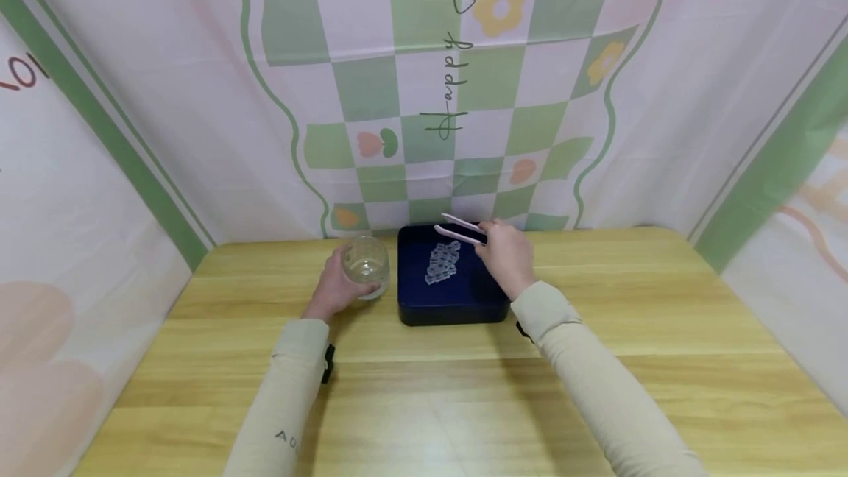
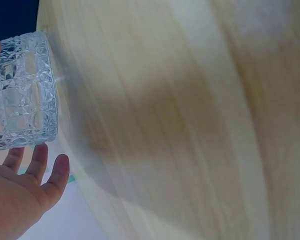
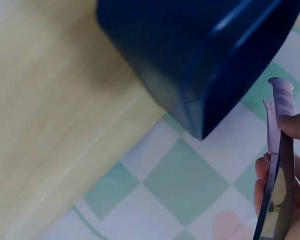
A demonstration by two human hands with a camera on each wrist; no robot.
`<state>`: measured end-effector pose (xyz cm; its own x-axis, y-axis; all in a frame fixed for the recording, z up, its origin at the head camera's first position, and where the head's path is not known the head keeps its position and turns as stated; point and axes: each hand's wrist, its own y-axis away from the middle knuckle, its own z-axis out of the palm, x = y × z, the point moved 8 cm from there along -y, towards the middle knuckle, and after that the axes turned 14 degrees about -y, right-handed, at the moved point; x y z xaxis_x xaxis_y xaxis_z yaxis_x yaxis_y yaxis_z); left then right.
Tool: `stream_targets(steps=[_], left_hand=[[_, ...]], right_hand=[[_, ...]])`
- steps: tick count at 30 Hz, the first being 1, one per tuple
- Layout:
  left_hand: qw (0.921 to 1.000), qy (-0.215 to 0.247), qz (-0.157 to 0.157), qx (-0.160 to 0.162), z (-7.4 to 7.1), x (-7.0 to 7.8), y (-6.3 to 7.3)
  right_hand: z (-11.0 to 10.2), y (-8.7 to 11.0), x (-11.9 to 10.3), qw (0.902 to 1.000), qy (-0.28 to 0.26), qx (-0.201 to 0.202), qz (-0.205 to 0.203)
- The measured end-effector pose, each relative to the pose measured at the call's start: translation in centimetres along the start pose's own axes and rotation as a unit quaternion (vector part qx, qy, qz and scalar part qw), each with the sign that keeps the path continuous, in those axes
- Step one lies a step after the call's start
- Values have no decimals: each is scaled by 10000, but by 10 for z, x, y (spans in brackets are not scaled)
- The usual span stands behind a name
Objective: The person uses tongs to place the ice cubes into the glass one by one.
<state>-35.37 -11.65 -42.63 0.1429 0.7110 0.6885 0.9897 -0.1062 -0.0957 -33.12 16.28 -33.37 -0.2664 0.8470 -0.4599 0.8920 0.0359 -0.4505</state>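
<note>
In the head view my left hand [image 1: 333, 288] grips a clear drinking glass [image 1: 366, 265] on the left side of a dark blue tray [image 1: 453, 315]. The left wrist view shows the glass's cut pattern [image 2: 22, 95], with the thumb on one side and the fingers on the other. My right hand [image 1: 509, 255] holds tongs [image 1: 460, 235] over the right part of the tray, their pale pink tips apart and with nothing between them. Metal arms of the tongs show in the right wrist view, pinched between thumb and fingers. Several clear cubes [image 1: 442, 262] lie clustered inside the tray.
The tray stands near the back edge of a wooden table [image 1: 424, 403]. Behind it hangs a green and white checked cloth [image 1: 430, 87] with flowers and lettering. Pale cloths with green bands hang on both sides.
</note>
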Motion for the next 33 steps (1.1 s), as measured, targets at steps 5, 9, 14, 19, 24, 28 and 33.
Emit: stream_targets(steps=[5,9,14,19,24,28,33], left_hand=[[9999,-18,-115,-58,2,-4,-2],[9998,-65,-170,-114,5,-7,-4],[9999,-86,-50,-51,4,-5,-4],[10000,-30,-8,-22,2,-6,-4],[9999,-51,-91,-39,4,-8,-4],[9998,-91,-147,-70,4,-8,-3],[9999,-88,-102,-62,3,-7,-2]], right_hand=[[6,1,8,9995,235,-144,129],[10,2,13,9992,320,-207,157],[14,3,17,9989,396,-184,187],[18,5,18,9991,343,-155,220],[22,5,23,9984,368,-237,360],[25,5,27,9975,411,-310,475],[25,5,30,9973,502,-234,484]])
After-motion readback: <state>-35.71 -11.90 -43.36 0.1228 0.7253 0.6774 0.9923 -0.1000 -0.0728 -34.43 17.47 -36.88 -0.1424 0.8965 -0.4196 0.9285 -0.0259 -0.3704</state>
